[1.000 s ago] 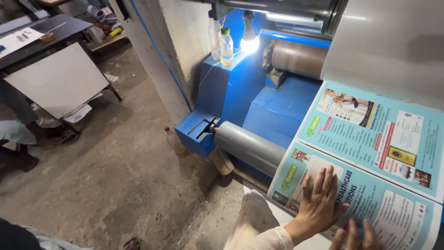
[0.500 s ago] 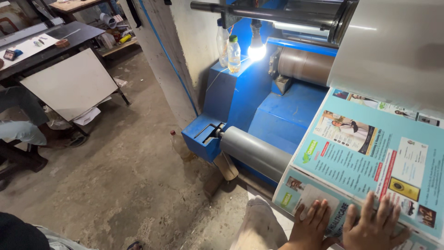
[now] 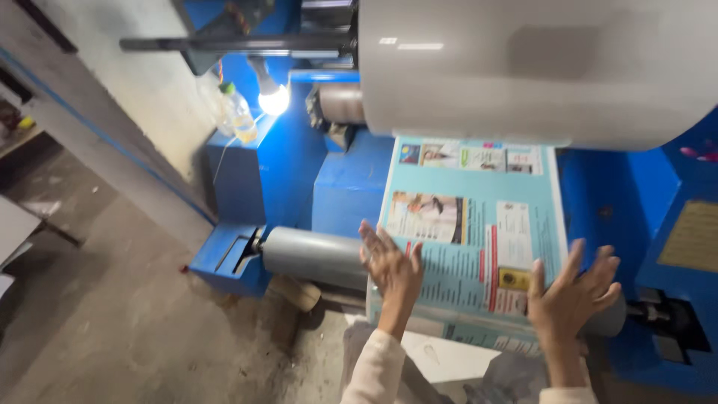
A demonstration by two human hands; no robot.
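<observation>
Both hands, left hand [image 3: 393, 268] and right hand [image 3: 572, 293], lie flat with fingers spread on the blue printed sheet [image 3: 473, 239] over the grey roller [image 3: 314, 256]; pressing evenly should keep it smooth.

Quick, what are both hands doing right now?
Left hand: open, flat on the printed sheet.
Right hand: open, fingers spread at the sheet's right edge.

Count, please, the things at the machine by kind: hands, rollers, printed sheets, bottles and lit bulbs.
Hands: 2, the left hand and the right hand, both spread flat on the sheet
Rollers: 2, the grey roller and the big pale roller
Printed sheets: 1, the light blue printed sheet
Bottles: 1, the plastic bottle
Lit bulbs: 1, the bulb
Total: 7
</observation>
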